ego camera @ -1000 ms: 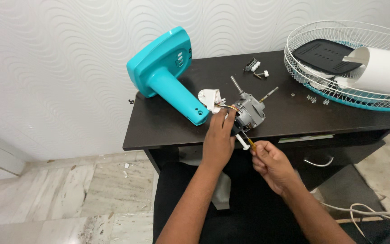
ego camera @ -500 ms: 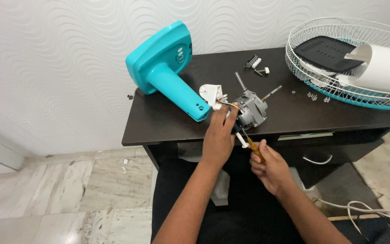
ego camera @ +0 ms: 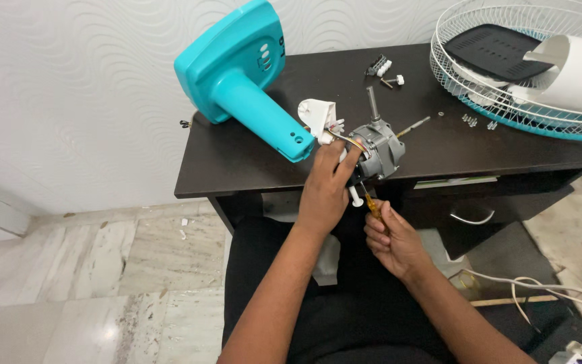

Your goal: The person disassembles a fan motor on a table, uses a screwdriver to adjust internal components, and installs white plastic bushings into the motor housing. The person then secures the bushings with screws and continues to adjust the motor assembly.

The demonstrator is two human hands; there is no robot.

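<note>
A grey fan motor (ego camera: 377, 149) with a metal shaft lies at the front edge of a dark wooden table (ego camera: 250, 152). My left hand (ego camera: 326, 185) grips the motor's near side, fingers over its coloured wires. My right hand (ego camera: 391, 241) is below the table edge, shut on an amber-handled screwdriver (ego camera: 372, 204) whose tip points up at the motor's underside. A white plastic piece (ego camera: 319, 118) lies just left of the motor, wired to it.
A turquoise fan base with its stem (ego camera: 247, 84) lies on its side at the table's left. A white wire fan guard (ego camera: 506, 61) holding a black panel and a white part sits at the right. Small screws and clips (ego camera: 385, 71) lie scattered behind the motor. Cables trail on the floor at right.
My hands stay on the motor and screwdriver. The right hand has shifted slightly up toward the motor's underside.
</note>
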